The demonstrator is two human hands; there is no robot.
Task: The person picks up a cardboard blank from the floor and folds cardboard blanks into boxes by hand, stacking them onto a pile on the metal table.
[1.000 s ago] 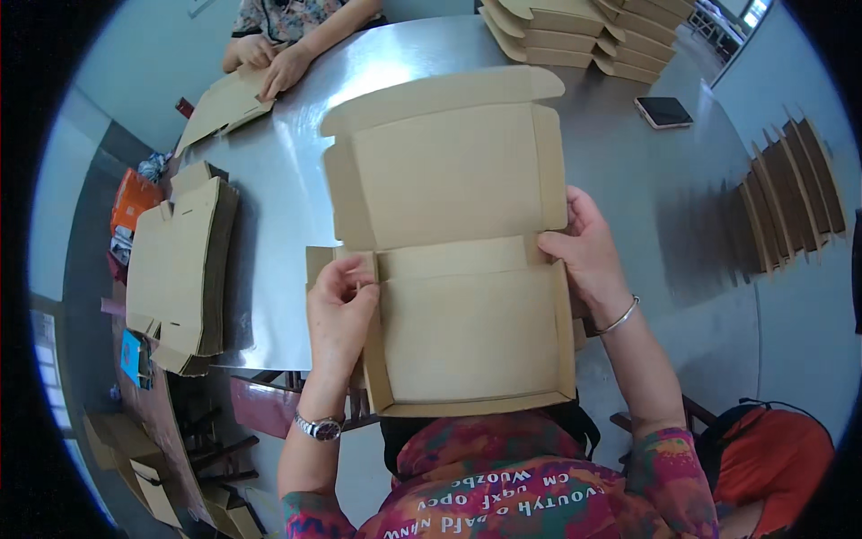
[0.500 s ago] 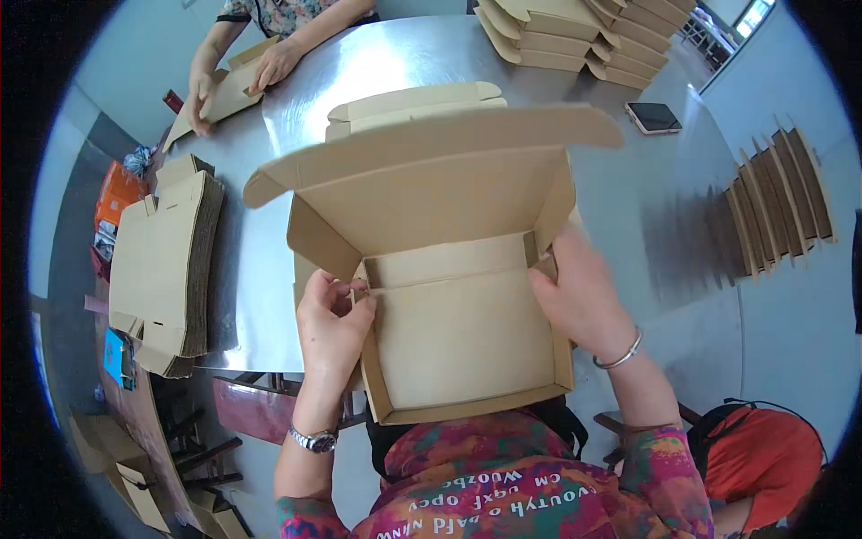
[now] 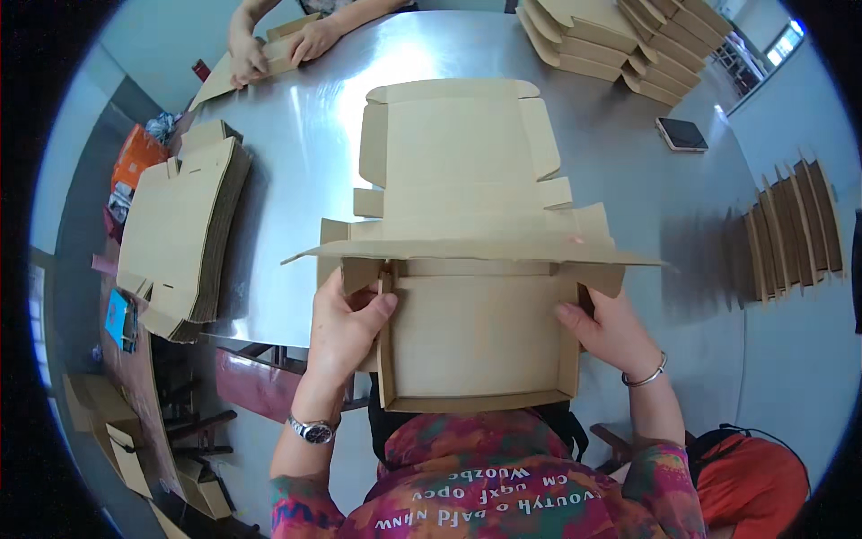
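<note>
A brown cardboard box (image 3: 485,341), partly folded, rests close to my body with its low front and side walls upright. Its lid panel (image 3: 485,251) stands up from the far side and shows nearly edge-on, hiding the rear of the box. My left hand (image 3: 346,328) pinches the left side wall near its far corner, thumb inside. On the opposite wall, my right hand (image 3: 615,332) has its thumb over the rim; its other fingers are hidden behind the wall and a lid flap. Beyond the lid, a flat cardboard blank (image 3: 462,135) lies on the metal table (image 3: 620,180).
Flat blanks form a stack (image 3: 175,234) at the left. Folded boxes (image 3: 593,36) are piled at the far right, near a phone (image 3: 682,135). More cardboard pieces (image 3: 790,234) stand along the right edge. Across the table, another person's hands (image 3: 310,40) handle cardboard.
The lid panel has swung toward me from leaning back to nearly edge-on, uncovering the flat blank behind. My hands remain on the side walls. The view has shifted slightly.
</note>
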